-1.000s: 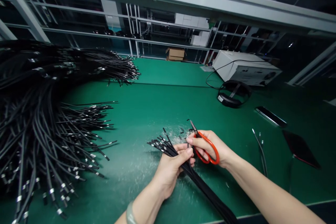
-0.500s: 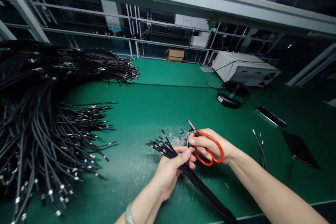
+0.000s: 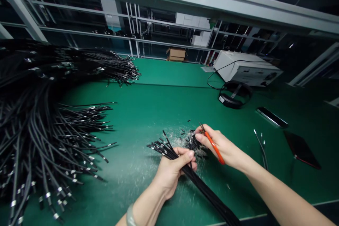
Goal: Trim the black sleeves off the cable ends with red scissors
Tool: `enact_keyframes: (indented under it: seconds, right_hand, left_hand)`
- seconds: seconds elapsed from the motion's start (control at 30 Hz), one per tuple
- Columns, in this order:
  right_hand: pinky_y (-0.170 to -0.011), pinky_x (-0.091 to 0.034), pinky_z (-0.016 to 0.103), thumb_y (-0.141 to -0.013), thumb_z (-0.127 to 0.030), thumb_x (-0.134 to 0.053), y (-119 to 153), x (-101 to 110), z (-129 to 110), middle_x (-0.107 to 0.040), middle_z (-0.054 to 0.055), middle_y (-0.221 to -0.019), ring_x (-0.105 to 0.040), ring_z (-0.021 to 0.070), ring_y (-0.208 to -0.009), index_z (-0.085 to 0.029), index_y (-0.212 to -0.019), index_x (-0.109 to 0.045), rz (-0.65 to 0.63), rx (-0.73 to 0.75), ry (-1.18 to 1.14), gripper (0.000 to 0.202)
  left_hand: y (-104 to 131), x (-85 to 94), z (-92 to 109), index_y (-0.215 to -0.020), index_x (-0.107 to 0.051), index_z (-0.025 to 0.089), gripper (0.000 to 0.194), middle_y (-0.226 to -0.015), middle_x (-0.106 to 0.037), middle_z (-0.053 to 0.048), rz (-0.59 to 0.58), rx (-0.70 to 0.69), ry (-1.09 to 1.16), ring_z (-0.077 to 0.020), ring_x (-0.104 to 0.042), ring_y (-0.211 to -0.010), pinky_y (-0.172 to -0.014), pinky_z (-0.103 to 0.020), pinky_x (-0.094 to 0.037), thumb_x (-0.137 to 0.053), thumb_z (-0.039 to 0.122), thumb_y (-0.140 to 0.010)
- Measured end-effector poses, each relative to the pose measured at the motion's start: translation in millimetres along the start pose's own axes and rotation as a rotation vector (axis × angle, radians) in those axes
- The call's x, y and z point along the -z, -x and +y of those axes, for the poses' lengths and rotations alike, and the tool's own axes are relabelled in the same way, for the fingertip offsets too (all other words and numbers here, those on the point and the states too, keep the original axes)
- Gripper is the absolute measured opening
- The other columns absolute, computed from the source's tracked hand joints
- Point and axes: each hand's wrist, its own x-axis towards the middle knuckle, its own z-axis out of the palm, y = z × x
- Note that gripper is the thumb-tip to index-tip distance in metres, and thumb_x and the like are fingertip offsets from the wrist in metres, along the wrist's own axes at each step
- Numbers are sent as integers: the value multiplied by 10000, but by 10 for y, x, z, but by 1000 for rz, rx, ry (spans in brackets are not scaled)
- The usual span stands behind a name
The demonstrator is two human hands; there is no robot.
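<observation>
My left hand (image 3: pixel 176 169) is closed around a bundle of black cables (image 3: pixel 209 192), whose ends fan out to the left beyond my fingers. One cable end in the bundle sticks up apart from the others. Just right of it, my right hand (image 3: pixel 218 144) grips a pair of orange-handled scissors (image 3: pixel 213 147), blades pointing up and left. The scissors are turned edge-on, so I cannot tell how far the blades are apart. Between and behind my hands lies a heap of short black cut pieces (image 3: pixel 194 142) among pale fibre scraps.
A large pile of black cables (image 3: pixel 39 113) covers the left of the green table (image 3: pixel 159 102). To the right are a black headset-like band (image 3: pixel 234 95), a white boxy machine (image 3: pixel 246 69), a phone (image 3: pixel 272 117), a dark flat object (image 3: pixel 302 149) and loose cables (image 3: pixel 263 152).
My right hand with the scissors has moved slightly right, away from the left hand, and turned the scissors edge-on. The heap of cut pieces shows more. My left hand stays in place.
</observation>
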Motion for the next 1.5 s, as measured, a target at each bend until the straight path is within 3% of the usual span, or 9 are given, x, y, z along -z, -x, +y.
enact_keyframes:
  seconds: [0.13,0.27,0.5,0.7,1.07,1.17,1.27,1.43,1.5]
  right_hand:
    - [-771,-297,341,-904,-429,-404,172,30,21,-605,53,-808,-524,179,-730,-183,-964,-532,151,235,607,284]
    - [-733,-256,330,-900,-422,-408,271,-68,46,-587,68,-683,-514,177,-644,-155,-871,-569,149,328,887,313]
    - [-685,-226,331,-902,-343,-425,208,-78,-19,-580,44,-609,-502,168,-564,-171,-814,-581,150,373,1043,248]
    - [-671,-224,333,-832,-82,-412,163,13,-70,-575,36,-568,-501,160,-517,-166,-780,-566,83,429,1147,183]
    - [-667,-245,337,-805,-94,-426,87,98,-108,-585,39,-512,-468,139,-426,-172,-656,-518,-12,508,1221,191]
    - [-661,-265,335,-852,-157,-421,67,123,-58,-586,33,-499,-462,131,-428,-179,-634,-509,-21,497,1137,236]
    - [-646,-311,311,-869,-297,-458,66,86,-4,-594,24,-521,-509,144,-499,-190,-642,-535,40,387,847,262]
    - [-395,-337,224,-849,-496,-450,59,-152,2,-508,-49,-462,-471,118,-363,-209,-976,-561,6,-126,-149,333]
    - [-326,-315,198,-816,-521,-494,42,-260,-26,-486,-67,-446,-425,98,-307,-196,-1020,-533,-36,-219,-449,385]
  left_hand:
    - [-21,-7,-20,-711,-603,146,182,-609,-649,-6,28,-28,-9,-132,-604,-543,-607,-319,-520,-739,258,-667]
    - [-29,-1,-34,-707,-611,141,189,-603,-649,-8,36,-27,-14,-134,-603,-543,-601,-314,-520,-743,266,-658]
    - [-45,-12,-37,-710,-606,137,193,-597,-648,-8,54,-13,-29,-128,-601,-533,-594,-310,-521,-741,266,-661]
    - [-51,2,-46,-708,-593,141,202,-602,-645,-8,55,-9,-38,-130,-604,-534,-589,-311,-519,-743,266,-658]
    - [-54,-5,-53,-707,-594,135,195,-599,-640,-8,56,-17,-43,-129,-602,-533,-577,-298,-509,-738,262,-665]
    - [-57,-3,-48,-715,-594,135,192,-607,-640,-8,50,-21,-44,-128,-604,-538,-582,-298,-509,-733,260,-673]
    - [-50,-3,-39,-728,-593,140,192,-621,-643,-7,45,-22,-41,-129,-606,-549,-598,-309,-515,-730,264,-678]
    - [-34,1,-34,-735,-591,143,197,-635,-651,-11,36,-16,-41,-131,-609,-558,-608,-315,-519,-733,266,-676]
    - [-38,2,-31,-738,-593,141,194,-637,-650,-10,32,-23,-44,-127,-607,-559,-605,-306,-515,-732,262,-677]
